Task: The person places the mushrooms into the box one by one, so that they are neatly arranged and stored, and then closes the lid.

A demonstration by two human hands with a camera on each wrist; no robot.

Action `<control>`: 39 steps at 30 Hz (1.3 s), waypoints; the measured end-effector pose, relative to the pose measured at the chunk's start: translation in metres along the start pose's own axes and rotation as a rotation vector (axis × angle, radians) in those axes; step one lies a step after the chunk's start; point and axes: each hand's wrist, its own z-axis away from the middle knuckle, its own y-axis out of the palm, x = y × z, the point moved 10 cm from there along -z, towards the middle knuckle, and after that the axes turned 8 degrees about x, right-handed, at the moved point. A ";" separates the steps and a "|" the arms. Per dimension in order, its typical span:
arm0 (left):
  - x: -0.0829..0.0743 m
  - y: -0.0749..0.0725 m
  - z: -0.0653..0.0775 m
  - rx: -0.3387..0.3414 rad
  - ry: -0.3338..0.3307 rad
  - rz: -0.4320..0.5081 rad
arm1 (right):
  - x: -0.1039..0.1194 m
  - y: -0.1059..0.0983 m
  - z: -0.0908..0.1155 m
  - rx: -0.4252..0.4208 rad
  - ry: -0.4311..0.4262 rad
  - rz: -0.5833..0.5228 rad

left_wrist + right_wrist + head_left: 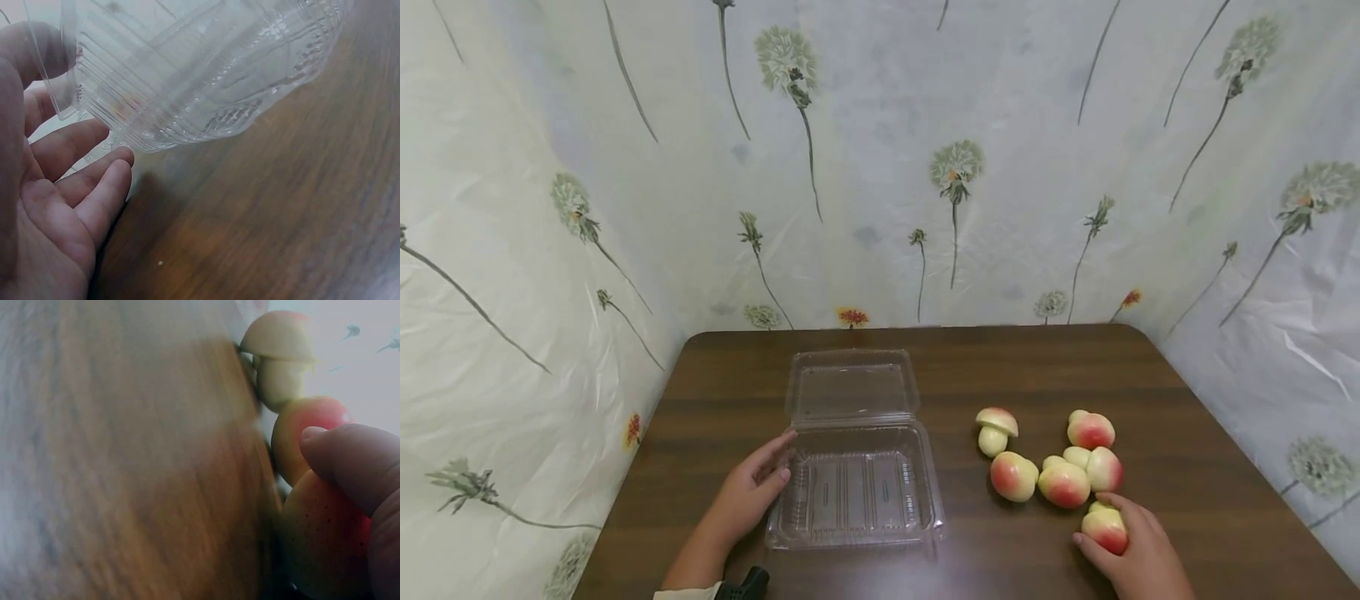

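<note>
Flowered sheeting [865,167] backs a brown table [1000,367] bearing mushroom shapes [1065,485]

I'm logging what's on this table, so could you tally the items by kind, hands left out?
Mushroom-shaped pieces, counting the one in the right hand: 6
Clear hinged container, lid and base as one: 1
Total: 7

In the lower left of the head view, the left forearm [702,548] slants up from the bottom edge, the left grip [751,490] relaxed. In the lower right, the right grip [1141,550] curls, thumb opposing forefinger.
</note>
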 end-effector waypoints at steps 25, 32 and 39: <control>-0.004 -0.001 0.002 -0.013 0.015 0.020 | 0.000 0.010 -0.009 0.045 0.018 0.039; 0.003 -0.001 0.006 0.002 -0.030 0.025 | -0.005 0.020 -0.008 0.197 0.117 -0.001; 0.000 -0.002 0.000 0.006 -0.006 0.021 | 0.004 0.004 -0.011 0.069 0.052 0.020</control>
